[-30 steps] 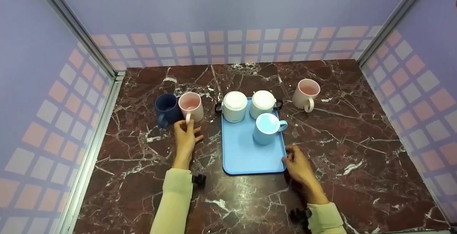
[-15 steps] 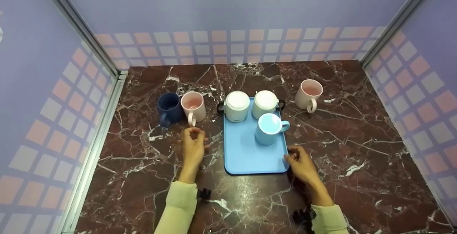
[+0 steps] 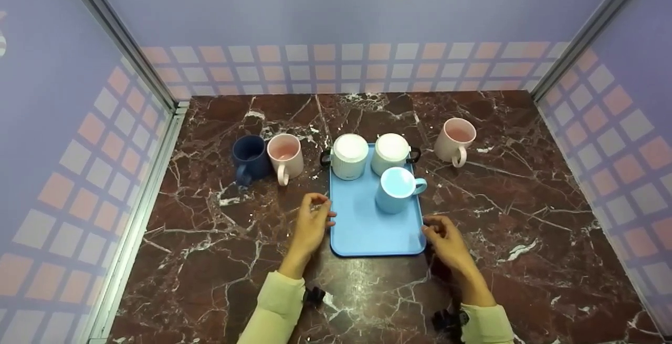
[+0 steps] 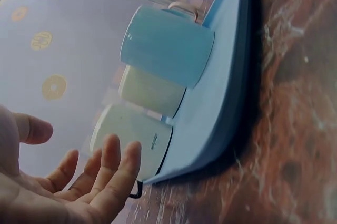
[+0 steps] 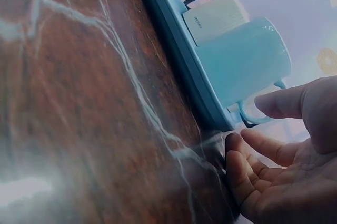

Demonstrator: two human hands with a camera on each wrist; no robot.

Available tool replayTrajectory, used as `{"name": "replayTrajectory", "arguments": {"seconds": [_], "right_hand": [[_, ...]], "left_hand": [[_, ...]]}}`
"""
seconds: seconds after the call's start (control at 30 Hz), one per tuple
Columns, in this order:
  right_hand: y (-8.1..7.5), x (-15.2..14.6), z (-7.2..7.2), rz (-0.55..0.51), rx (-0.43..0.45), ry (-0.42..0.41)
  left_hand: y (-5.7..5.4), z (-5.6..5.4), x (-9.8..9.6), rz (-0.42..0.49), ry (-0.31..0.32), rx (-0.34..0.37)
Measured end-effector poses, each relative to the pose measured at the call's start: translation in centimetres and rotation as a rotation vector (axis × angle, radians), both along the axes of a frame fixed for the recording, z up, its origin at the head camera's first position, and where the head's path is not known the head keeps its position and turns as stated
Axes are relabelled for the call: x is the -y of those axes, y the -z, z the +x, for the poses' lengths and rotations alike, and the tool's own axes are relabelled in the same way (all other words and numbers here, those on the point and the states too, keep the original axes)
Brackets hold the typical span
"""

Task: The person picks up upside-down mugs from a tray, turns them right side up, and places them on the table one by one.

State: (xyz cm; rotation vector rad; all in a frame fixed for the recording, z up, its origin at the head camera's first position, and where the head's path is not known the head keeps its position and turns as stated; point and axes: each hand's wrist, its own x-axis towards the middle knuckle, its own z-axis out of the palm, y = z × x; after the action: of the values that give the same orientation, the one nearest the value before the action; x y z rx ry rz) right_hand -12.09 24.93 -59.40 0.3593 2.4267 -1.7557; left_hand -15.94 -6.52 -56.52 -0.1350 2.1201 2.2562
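A light blue rectangular tray (image 3: pixel 375 233) lies on the marbled surface. Standing on it are two white mugs (image 3: pixel 349 157) (image 3: pixel 389 156) with closed-looking tops and black handles, and a light blue mug (image 3: pixel 394 191) whose handle points right. My left hand (image 3: pixel 311 224) is beside the tray's left edge, fingers loosely bent and holding nothing; in the left wrist view its fingers (image 4: pixel 124 176) are spread near the tray. At the right edge, my right hand (image 3: pixel 446 241) has relaxed fingers and thumb close to the rim; whether they touch it cannot be told.
To the tray's left, a dark blue mug (image 3: pixel 250 157) and a pink mug (image 3: pixel 286 157) stand side by side. Another pink mug (image 3: pixel 455 142) stands at the back right. Purple panels with a checked band (image 3: pixel 357 65) enclose the back and sides.
My left hand has let go of the left pink mug's handle and moved right and nearer, to the tray's left edge. The right hand has stayed by the tray's right edge.
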Motion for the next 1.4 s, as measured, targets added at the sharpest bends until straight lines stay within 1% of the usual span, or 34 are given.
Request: {"name": "replayTrajectory", "arguments": {"seconds": [0.23,0.37,0.5,0.6,0.7,0.83,0.97,1.13,1.23,1.4], "right_hand": [[-0.4,0.0,0.1,-0.085,0.003,0.015],[-0.5,0.2,-0.2,-0.098,-0.022,0.044],[-0.9,0.3,-0.8,-0.081,-0.057,0.049],[-1.4,0.3,-1.3,-0.066,-0.075,0.046],[-1.9,0.4,-1.8,-0.057,-0.092,0.033],[-2.4,0.6,-2.5,-0.101,-0.082,0.01],[-2.5,0.9,-3.4,-0.144,-0.086,0.012],[-2.2,1.3,-4.3,-0.102,-0.133,0.01],[-2.0,1.7,-4.8,-0.098,-0.153,0.003],[-1.6,2.3,-5.3,-0.112,-0.15,0.001]], "left_hand": [[-0.5,0.0,-1.3,-0.003,0.117,-0.004],[-0.8,-0.3,-2.4,-0.032,0.172,-0.009],[-1.0,-0.9,-3.7,-0.099,0.24,-0.026],[-1.2,-1.4,-4.6,-0.169,0.277,-0.019],[-1.4,-1.9,-5.4,-0.245,0.293,-0.009],[-1.3,-2.6,-6.4,-0.322,0.31,0.008],[-1.1,-3.2,-7.2,-0.358,0.33,0.021],[-0.3,-3.7,-8.3,-0.412,0.355,0.015],[0.1,-3.9,-8.8,-0.434,0.365,0.012],[0.5,-4.3,-9.4,-0.453,0.372,0.017]]}}
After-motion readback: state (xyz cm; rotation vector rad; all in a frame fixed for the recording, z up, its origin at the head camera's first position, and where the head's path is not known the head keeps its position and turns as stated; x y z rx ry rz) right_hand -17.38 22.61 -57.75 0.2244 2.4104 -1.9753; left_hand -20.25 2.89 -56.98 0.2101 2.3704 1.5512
